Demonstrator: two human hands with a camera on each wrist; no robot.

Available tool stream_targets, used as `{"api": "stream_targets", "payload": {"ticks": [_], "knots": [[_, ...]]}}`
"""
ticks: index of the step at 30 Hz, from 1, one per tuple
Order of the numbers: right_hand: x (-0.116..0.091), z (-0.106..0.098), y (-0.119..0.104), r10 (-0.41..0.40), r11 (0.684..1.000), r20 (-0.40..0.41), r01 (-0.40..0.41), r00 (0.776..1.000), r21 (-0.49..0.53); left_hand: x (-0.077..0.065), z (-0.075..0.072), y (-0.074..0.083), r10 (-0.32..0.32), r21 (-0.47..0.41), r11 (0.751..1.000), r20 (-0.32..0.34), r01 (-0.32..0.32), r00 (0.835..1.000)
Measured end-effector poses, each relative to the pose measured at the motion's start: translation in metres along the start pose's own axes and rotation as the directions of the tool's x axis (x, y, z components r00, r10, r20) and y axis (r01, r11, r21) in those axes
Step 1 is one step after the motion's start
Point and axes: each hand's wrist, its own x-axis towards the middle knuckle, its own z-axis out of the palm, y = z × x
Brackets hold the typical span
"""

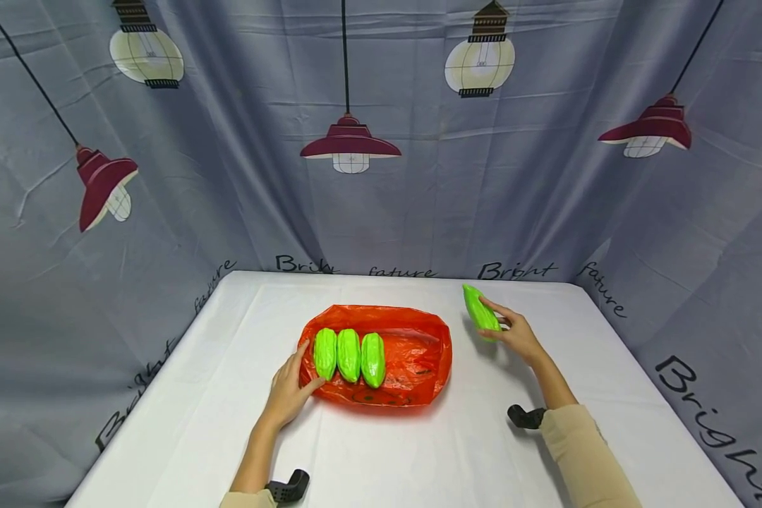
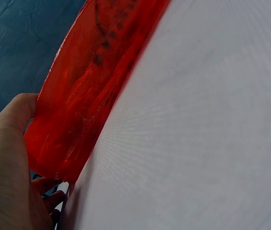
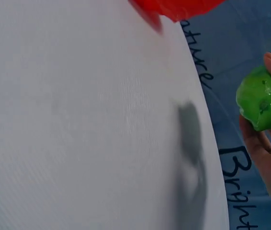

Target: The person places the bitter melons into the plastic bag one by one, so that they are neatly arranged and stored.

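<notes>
On the white table a red plastic bag [image 1: 413,356] lies spread open like a shallow tray. Three green star fruits [image 1: 348,355], glossy and ridged, stand side by side in its left half. My left hand [image 1: 287,390] holds the bag's left end, its thumb over the near rim and its fingers along the outer side. Right of the bag, my right hand [image 1: 513,333] grips another green star fruit [image 1: 480,310] between thumb and fingers, tilted and raised above the table. Its lobed end shows in the right wrist view.
The white table [image 1: 381,458] has its far edge against a grey-blue curtain [image 1: 381,212] printed with lamps and lettering. Black wrist devices [image 1: 525,417] sit on both forearms. The fruit's shadow [image 3: 190,134] falls on the cloth in the right wrist view.
</notes>
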Motion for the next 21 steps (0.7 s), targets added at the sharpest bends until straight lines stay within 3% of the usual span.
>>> {"api": "stream_targets", "payload": {"ticks": [3, 13, 21], "knots": [[-0.002, 0.003, -0.004, -0.012, 1.000, -0.049, 0.013, 0.999, 0.028, 0.000, 0.001, -0.001, 0.017, 0.004, 1.000, -0.016, -0.017, 1.000], [-0.022, 0.020, -0.060, -0.142, 0.978, -0.182, 0.167, 0.973, 0.125, 0.000, 0.001, -0.001, 0.008, -0.002, 1.000, -0.012, -0.008, 1.000], [-0.036, 0.034, -0.090, -0.270, 0.955, -0.209, 0.289, 0.940, 0.069, -0.001, 0.001, -0.001, 0.002, -0.002, 1.000, -0.008, -0.002, 1.000]]}}
